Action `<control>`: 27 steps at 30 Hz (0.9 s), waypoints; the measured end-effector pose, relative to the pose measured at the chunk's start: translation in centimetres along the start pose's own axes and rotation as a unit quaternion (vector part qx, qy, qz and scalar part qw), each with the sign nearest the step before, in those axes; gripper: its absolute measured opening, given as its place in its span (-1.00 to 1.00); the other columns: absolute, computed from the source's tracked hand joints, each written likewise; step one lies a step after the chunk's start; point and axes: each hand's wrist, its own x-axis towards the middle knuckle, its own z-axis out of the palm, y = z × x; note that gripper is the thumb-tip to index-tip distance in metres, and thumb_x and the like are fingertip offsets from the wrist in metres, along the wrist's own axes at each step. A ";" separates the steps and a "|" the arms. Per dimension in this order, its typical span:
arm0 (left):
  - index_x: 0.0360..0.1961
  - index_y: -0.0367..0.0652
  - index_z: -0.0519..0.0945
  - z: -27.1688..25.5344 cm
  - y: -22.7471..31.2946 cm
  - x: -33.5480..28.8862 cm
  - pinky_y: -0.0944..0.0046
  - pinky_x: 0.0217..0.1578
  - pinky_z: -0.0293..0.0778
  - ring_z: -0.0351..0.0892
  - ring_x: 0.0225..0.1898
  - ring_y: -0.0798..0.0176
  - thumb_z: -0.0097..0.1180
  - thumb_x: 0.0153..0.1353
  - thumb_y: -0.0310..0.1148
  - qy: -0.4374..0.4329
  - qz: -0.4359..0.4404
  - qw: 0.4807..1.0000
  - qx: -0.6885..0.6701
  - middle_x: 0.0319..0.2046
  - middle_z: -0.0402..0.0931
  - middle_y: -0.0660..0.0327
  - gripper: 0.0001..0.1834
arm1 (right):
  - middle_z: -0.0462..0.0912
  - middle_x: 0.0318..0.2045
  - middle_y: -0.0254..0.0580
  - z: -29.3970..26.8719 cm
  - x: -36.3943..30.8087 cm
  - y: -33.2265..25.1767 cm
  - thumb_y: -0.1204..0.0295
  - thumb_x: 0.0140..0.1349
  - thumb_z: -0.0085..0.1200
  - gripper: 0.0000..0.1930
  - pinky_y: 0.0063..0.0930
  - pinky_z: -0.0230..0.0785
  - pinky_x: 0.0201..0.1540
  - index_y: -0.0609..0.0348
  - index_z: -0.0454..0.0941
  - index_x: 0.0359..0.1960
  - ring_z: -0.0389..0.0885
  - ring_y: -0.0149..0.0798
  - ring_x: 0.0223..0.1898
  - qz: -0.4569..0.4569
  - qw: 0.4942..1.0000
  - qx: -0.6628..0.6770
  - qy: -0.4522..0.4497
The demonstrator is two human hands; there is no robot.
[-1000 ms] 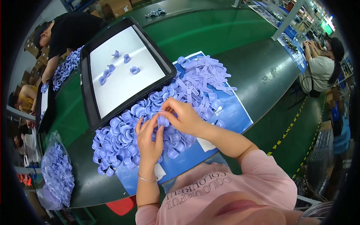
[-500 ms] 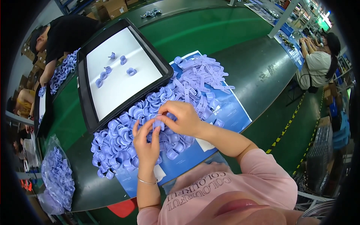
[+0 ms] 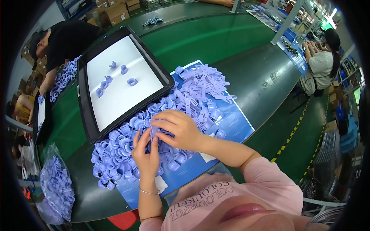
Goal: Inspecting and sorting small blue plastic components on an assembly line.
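Over a heap of light purple curved plastic pieces (image 3: 119, 148), both hands pinch one small light purple plastic piece (image 3: 155, 131), mostly covered by the fingers. My left hand (image 3: 147, 156) grips it from below with thumb and fingers. From the right, my right hand (image 3: 180, 130) closes its fingers and thumb on the same piece. Its exact shape is hidden. Beyond my right hand lies a pile of slotted light purple straps (image 3: 200, 82). A black-rimmed tray (image 3: 166, 79) with a white base stands past the heap, with several looped purple pieces (image 3: 132, 81) spread on it.
A blue printed sheet (image 3: 239, 119) lies beneath the piles on the dark green table (image 3: 262, 69). At the left edge stands a clear bag of purple parts (image 3: 57, 188). One person (image 3: 65, 42) bends over another purple pile at the far left; another person (image 3: 322, 65) sits far right.
The whole view has shifted slightly, so the scene sits lower. My hands remain together on the piece, a little further left; the right fingers are straighter. The pieces on the tray stay put.
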 end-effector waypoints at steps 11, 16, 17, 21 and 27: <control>-0.01 -0.31 0.58 -0.3 -0.8 0.0 0.11 0.26 0.23 0.58 -0.30 0.37 0.19 0.10 -0.61 -0.010 -0.013 1.000 -0.023 -0.32 0.64 0.14 -0.63 | 0.64 -0.20 -0.37 0.3 -0.4 0.3 0.39 -0.01 0.32 -0.83 -0.26 0.35 -0.01 0.05 0.63 -0.37 0.58 -0.22 -0.06 -0.065 0.997 0.026 -0.013; 0.02 -0.34 0.55 0.1 -1.1 -0.3 0.25 0.10 0.42 0.60 -0.22 0.32 0.16 0.14 -0.63 0.001 -0.031 0.999 -0.036 -0.14 0.61 0.10 -0.63 | 0.64 -0.21 -0.37 0.0 -0.1 0.3 0.39 -0.02 0.32 -0.84 -0.24 0.33 0.00 0.04 0.62 -0.37 0.57 -0.22 -0.07 -0.066 0.998 0.010 -0.001; 0.02 -0.34 0.54 0.1 -0.9 -0.2 0.28 0.03 0.46 0.61 -0.18 0.30 0.15 0.15 -0.64 -0.010 -0.028 0.998 -0.047 -0.10 0.60 0.08 -0.64 | 0.64 -0.21 -0.37 -0.1 0.0 0.3 0.39 -0.01 0.31 -0.84 -0.23 0.33 0.01 0.04 0.62 -0.37 0.57 -0.22 -0.08 -0.061 0.998 -0.003 0.008; 0.03 -0.35 0.54 0.0 -0.6 -0.1 0.31 -0.04 0.51 0.62 -0.10 0.25 0.13 0.17 -0.65 -0.024 -0.016 0.999 -0.042 -0.04 0.58 0.05 -0.64 | 0.63 -0.23 -0.36 -0.2 0.0 0.5 0.38 0.00 0.31 -0.83 -0.21 0.32 0.03 0.03 0.63 -0.36 0.57 -0.21 -0.09 -0.054 0.998 -0.010 0.020; 0.02 -0.34 0.55 0.1 -0.9 0.0 0.29 -0.02 0.49 0.60 -0.06 0.24 0.15 0.16 -0.65 -0.010 -0.014 0.999 -0.048 -0.04 0.59 0.05 -0.64 | 0.62 -0.20 -0.37 0.0 -0.2 0.6 0.38 0.01 0.30 -0.83 -0.20 0.29 0.06 0.03 0.63 -0.33 0.56 -0.23 -0.07 -0.065 0.997 0.025 -0.015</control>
